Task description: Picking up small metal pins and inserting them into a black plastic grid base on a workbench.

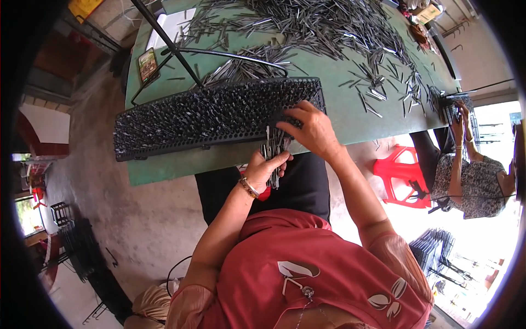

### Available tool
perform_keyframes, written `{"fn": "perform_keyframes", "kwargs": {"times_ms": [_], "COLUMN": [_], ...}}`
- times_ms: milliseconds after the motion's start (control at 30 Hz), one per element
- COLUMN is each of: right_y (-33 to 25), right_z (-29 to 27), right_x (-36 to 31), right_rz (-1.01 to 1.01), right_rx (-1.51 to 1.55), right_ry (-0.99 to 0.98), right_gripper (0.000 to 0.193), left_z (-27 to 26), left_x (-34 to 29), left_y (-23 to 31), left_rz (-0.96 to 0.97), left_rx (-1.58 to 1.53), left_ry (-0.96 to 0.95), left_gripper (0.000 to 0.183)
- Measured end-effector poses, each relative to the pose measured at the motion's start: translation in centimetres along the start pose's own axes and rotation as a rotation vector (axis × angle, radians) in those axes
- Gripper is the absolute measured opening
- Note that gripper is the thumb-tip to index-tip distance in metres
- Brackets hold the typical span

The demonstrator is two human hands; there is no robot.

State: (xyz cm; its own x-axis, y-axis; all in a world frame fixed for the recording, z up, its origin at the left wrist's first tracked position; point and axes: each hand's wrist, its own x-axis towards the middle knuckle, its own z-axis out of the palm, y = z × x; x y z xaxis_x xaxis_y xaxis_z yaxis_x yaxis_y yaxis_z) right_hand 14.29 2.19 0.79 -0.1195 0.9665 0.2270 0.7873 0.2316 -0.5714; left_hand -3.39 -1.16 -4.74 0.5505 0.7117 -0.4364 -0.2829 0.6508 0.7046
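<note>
My left hand (266,169) is closed round a bundle of thin dark metal-looking strips (275,143), just off the near edge of the table. Close above it, my right hand (311,129) hangs over the right end of a long black perforated rack (189,147). Its fingers are bent together, and whatever they pinch is too small to make out. Densely packed dark strips (192,112) stand upright in the rack's holes. The rack lies slightly aslant along the table's near edge.
Loose strips (307,27) are heaped across the green table (350,123). A bent black metal frame (235,55) rises behind the rack, near a phone (147,64). At the right, another person (471,181) works at the table beside a red stool (397,178).
</note>
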Motion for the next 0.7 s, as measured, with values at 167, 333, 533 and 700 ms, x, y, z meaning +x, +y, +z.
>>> {"fn": "perform_keyframes", "kwargs": {"times_ms": [167,333,533,700], "right_y": [0.0,0.0,0.2,0.5], "right_z": [-0.4,-0.2,0.7,0.9], "right_x": [-0.9,-1.9,-1.8,0.8], "right_rz": [-0.309,-0.405,-0.368,0.156], "right_rx": [0.135,0.065,0.124,0.492], "right_ry": [-0.016,-0.090,0.188,0.326], "right_gripper": [0.031,0.034,0.028,0.035], "left_z": [-0.2,-1.6,-2.9,-3.3], "left_x": [-0.9,-1.9,-2.7,-2.9], "left_y": [0.9,0.8,0.9,1.8], "left_rz": [-0.038,-0.056,0.112,0.799], "left_rx": [-0.017,0.101,0.180,0.481], "left_ry": [-0.021,-0.028,0.059,0.495], "left_gripper": [0.017,0.013,0.013,0.020]}}
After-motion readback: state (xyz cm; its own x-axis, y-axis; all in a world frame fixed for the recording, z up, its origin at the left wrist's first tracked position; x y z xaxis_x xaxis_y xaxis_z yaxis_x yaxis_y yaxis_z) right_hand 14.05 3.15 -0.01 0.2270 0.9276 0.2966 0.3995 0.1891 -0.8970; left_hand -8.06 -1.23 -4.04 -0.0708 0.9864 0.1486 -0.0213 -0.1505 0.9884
